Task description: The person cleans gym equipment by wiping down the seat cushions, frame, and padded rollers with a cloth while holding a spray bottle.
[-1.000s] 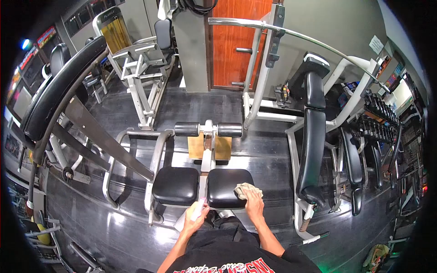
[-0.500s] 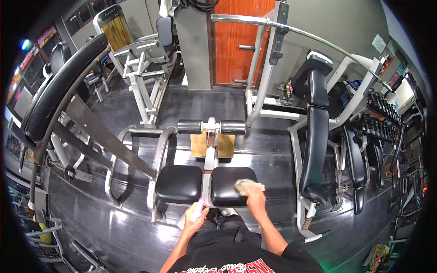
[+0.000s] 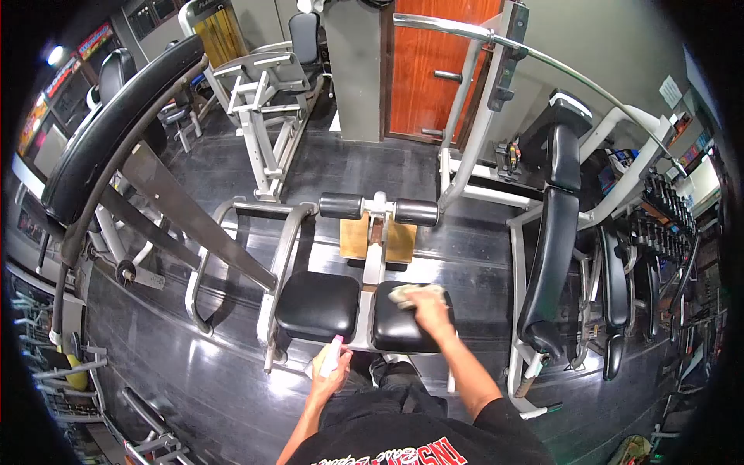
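My right hand (image 3: 431, 311) is closed on a crumpled, pale cloth (image 3: 401, 295), which lies against the top of the right black seat pad (image 3: 397, 328), towards its far edge. Low at the front of the bench, my left hand (image 3: 335, 377) grips a small white bottle (image 3: 331, 358) with a pink tip, held upright. The left black seat pad (image 3: 316, 304) is just beyond that hand. Between the two pads runs a grey metal bar (image 3: 375, 260), leading to a pair of black foam rollers (image 3: 339, 206).
A long padded arm (image 3: 108, 128) rises at the left. On the right stands a black-padded bench (image 3: 552, 256) beneath a long barbell (image 3: 558, 66). Dumbbell racks (image 3: 659, 232) line the far right. A grey pillar (image 3: 353, 77) and an orange-brown door (image 3: 434, 77) are ahead.
My right hand has pushed the cloth from the pad's right side to its far left part. The left hand still holds the bottle near the bench front. The camera view has shifted slightly.
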### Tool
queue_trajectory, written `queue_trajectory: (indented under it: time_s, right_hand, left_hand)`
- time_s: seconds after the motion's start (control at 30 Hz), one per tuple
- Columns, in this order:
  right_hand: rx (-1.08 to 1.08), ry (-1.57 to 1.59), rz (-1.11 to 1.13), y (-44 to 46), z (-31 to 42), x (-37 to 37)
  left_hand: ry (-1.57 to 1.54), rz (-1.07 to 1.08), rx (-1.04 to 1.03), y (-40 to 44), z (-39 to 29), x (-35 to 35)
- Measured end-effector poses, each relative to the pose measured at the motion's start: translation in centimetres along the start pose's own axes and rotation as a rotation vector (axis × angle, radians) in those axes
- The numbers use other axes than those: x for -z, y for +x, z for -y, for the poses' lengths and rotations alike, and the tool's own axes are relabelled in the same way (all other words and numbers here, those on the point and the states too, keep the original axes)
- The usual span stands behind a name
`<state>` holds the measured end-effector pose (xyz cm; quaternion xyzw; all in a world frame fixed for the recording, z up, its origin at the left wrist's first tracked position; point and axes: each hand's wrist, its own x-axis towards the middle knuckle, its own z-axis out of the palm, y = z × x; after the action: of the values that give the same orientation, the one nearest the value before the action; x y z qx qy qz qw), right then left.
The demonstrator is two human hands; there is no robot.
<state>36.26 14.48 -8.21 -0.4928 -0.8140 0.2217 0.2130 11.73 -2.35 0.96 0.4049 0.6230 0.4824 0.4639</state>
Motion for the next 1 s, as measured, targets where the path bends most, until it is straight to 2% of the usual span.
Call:
queue_trajectory:
  time_s: [0.07, 0.1, 0.17, 0.23, 0.3, 0.37, 0.43, 0.5, 0.57, 0.63, 0.7, 0.8, 0.83, 0.9, 0.93, 0.97, 1.0]
  right_hand:
    - [-0.251, -0.024, -0.053, -1.0, -4.7, 0.9]
    - [-0.515, -0.073, 0.049, -0.8, -5.6, 1.6]
    - [-0.586, -0.049, -0.027, -0.3, -6.1, -0.1]
    - [-0.345, -0.238, -0.030, 0.5, -5.3, -4.4]
    - [-0.058, -0.158, -0.177, 1.4, 0.1, -5.9]
    - [0.179, 0.145, -0.008, 2.8, 2.3, -9.1]
    - [0.168, -0.012, 0.184, 2.2, 5.2, -8.2]
    - [0.224, 0.063, 0.170, 2.7, 2.8, -7.6]
    - [-0.146, 0.029, 0.281, 2.7, -0.4, -6.0]
    - [-0.244, 0.027, 0.118, 2.0, -3.9, -2.5]
    - [-0.445, -0.052, 0.088, 1.5, -7.6, -1.0]
    - [-0.523, -0.152, 0.159, 3.9, -8.2, -2.6]
    - [-0.544, -0.205, 0.313, 5.1, -6.7, -4.0]
    - [-0.196, 0.011, 0.071, 5.7, -2.9, -8.3]
    - [0.064, 0.197, 0.106, 6.5, -1.7, -9.7]
    - [0.234, 0.244, 0.277, 6.7, -0.2, -10.1]
    - [0.136, 0.017, 0.470, 6.3, 3.1, -8.8]
  left_hand:
    - [-0.009, -0.002, 0.024, 0.0, 0.5, 0.5]
    - [-0.008, -0.002, 0.026, 0.1, 0.6, 0.6]
    - [-0.017, -0.012, 0.009, 0.2, 0.9, 0.6]
    - [-0.002, 0.011, 0.072, 0.5, 0.4, 0.5]
    - [0.011, 0.037, 0.133, 1.3, 0.3, -0.2]
    - [0.019, 0.074, 0.126, 2.0, 0.4, -0.9]
    - [0.002, 0.100, 0.101, 2.5, -0.4, -1.4]
    - [0.009, 0.125, 0.079, 3.0, -0.9, -1.8]
    - [-0.058, 0.099, 0.057, 3.0, -0.6, -2.0]
    - [-0.042, 0.057, 0.041, 3.0, -0.6, -1.8]
    - [-0.028, 0.036, 0.050, 2.9, 0.7, -1.1]
    - [-0.019, -0.013, 0.081, 2.5, 0.7, -0.2]
    - [-0.022, -0.041, 0.089, 2.7, 0.4, -0.1]
    - [-0.042, -0.069, 0.112, 3.0, 0.5, 0.2]
    - [-0.016, -0.076, 0.094, 3.3, 0.5, 0.2]
    - [0.012, -0.081, 0.078, 3.5, 0.5, 0.4]
    - [0.014, -0.085, 0.082, 3.6, 0.3, 0.5]
